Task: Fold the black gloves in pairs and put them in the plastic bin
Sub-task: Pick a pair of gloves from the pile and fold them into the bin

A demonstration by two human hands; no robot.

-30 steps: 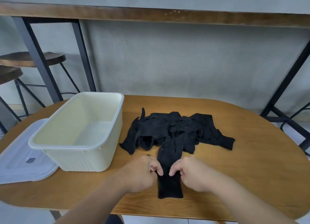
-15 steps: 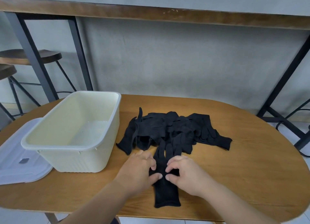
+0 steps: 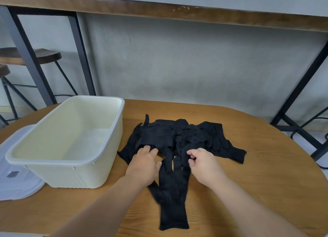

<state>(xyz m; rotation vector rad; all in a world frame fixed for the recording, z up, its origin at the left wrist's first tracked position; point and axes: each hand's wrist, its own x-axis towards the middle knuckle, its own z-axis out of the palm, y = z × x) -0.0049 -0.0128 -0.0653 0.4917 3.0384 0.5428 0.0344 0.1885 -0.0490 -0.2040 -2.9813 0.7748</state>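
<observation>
Right now both hands work at the near edge of the glove pile (image 3: 179, 135), which sits mid-tabletop (image 3: 266, 174), just right of the plastic bin (image 3: 113, 148). One glove (image 3: 173, 187) is laid out flat towards the person, cuff nearest, its finger ends touching the pile. Left hand (image 3: 143, 167) rests w/ fingers straight-ish and spread, tips touching the pile's edge, thumb by the laid-out glove, gripping nothing as far as I can tell. Right hand (image 3: 202, 163) has fingers curled in, seemingly pinching a bit of black fabric at the pile's edge; the exact grip is hard to make out, black on black. Bin looks to have no gloves in it yet; its lid (image 3: 12, 180) lies on the far side of it, partly under.

Handling, my guess: thin knit, v. light, limp, no stiffness, so it'll drape and bunch. Pieces are tangled, so lifting one may drag others. Best to pinch at the cuff or palm edge, pull slowly, then flatten w/ open palm on the first glove before folding.
</observation>
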